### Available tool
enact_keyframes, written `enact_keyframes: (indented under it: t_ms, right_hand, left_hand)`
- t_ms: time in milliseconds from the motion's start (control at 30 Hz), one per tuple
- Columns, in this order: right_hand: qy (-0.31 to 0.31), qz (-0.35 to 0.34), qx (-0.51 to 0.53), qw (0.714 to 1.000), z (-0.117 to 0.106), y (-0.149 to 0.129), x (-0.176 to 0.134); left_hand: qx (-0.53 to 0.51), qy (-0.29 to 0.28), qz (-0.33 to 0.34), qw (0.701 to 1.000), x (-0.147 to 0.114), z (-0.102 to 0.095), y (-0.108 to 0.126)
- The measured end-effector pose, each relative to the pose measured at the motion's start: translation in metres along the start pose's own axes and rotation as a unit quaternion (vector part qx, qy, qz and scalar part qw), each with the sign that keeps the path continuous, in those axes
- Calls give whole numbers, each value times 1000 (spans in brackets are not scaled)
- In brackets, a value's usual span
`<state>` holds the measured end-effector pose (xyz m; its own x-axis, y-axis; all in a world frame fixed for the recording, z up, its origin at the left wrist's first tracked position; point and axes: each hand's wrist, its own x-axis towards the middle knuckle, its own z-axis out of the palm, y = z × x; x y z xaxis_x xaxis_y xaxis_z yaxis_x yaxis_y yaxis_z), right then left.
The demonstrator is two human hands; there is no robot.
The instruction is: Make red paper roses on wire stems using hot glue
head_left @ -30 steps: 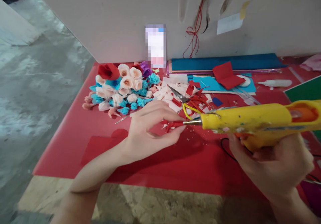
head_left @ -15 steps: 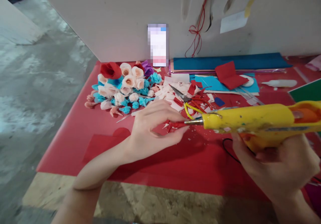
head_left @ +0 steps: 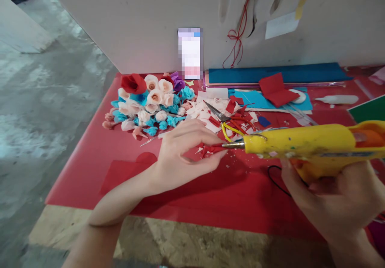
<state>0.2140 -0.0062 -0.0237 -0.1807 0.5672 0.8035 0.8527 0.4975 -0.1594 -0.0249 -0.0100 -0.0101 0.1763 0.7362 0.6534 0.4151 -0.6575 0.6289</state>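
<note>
My right hand (head_left: 333,196) is closed round the grip of a yellow hot glue gun (head_left: 300,140), whose barrel points left. Its metal nozzle meets a small twisted red paper piece (head_left: 212,149) at my left fingertips. That piece is pinched between the thumb and fingers of my left hand (head_left: 186,152); part of it is hidden by the fingers. Just behind lie scissors (head_left: 221,113) with red and yellow handles, blades partly apart, on white and red paper scraps (head_left: 204,109). A red paper sheet (head_left: 120,174) lies left of my left wrist.
Paper flowers (head_left: 155,97) in several colours are heaped at the back left. A phone (head_left: 191,53) leans on the wall. Along the back lie a dark blue paper strip (head_left: 276,74), a folded red paper (head_left: 276,89) and a white glue bottle (head_left: 338,99). A black cord (head_left: 273,182) runs below the gun.
Almost nothing differs. The glue gun and the things on the table sit very slightly further right in the picture, and the nozzle stays at the red paper piece.
</note>
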Motion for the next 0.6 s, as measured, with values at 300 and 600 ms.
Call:
enact_keyframes:
  t_ms: [300, 600]
  right_hand:
    - [14, -10, 1, 1000, 0, 5, -1]
    - [12, -8, 1, 1000, -2, 9, -2]
  left_hand:
    - [-3, 3, -2, 1000, -1, 0, -2]
    - [2, 9, -4, 1000, 0, 0, 0]
